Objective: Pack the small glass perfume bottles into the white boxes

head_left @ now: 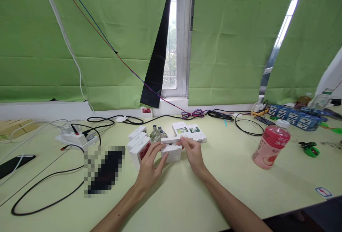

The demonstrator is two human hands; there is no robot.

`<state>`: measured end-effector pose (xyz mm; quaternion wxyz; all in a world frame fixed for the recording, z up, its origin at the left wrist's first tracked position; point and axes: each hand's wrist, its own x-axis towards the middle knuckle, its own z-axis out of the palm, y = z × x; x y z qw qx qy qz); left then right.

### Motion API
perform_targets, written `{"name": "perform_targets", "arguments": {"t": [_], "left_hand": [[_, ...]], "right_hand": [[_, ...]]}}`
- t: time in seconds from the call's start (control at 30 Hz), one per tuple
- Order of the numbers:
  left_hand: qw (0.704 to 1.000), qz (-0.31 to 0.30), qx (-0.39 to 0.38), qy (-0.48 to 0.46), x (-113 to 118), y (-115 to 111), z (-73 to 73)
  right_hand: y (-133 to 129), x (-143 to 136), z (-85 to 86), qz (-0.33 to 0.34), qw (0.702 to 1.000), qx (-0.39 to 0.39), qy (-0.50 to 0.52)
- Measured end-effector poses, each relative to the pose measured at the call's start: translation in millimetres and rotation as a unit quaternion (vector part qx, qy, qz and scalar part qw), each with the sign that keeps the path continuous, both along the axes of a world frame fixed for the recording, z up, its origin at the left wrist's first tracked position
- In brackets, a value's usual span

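Note:
In front of me is a small white carton [171,153], with its top flap raised and a dark opening or spot beneath it. My left hand [150,166] is closed on the carton's left side, thumb on the near face. At the upper right edge, my right hand [192,153] pinches the flap. Just behind the carton stand several small glass bottles [158,135] with silver caps. To the left, white boxes with red pictures [141,150] stand upright beside my left fingers. Flat white boxes with green pictures [197,133] lie behind my right hand.
A pink drink bottle [271,145] stands to the right. Blue boxes [296,116], green tape [311,151] and a phone [264,120] are farther right. On the left are a power strip [77,137], black cables [48,175], a phone [14,164] and a pixelated dark patch.

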<state>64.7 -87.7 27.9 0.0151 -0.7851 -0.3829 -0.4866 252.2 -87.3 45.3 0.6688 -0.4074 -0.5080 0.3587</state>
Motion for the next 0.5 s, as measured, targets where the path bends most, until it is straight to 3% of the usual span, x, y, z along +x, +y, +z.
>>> {"name": "perform_targets", "arguments": {"t": [0.5], "left_hand": [[0.999, 0.009, 0.025, -0.019, 0.0, 2.3, -1.9]], "right_hand": [[0.7, 2.8, 0.9, 0.03, 0.999, 0.013, 0.034]]}}
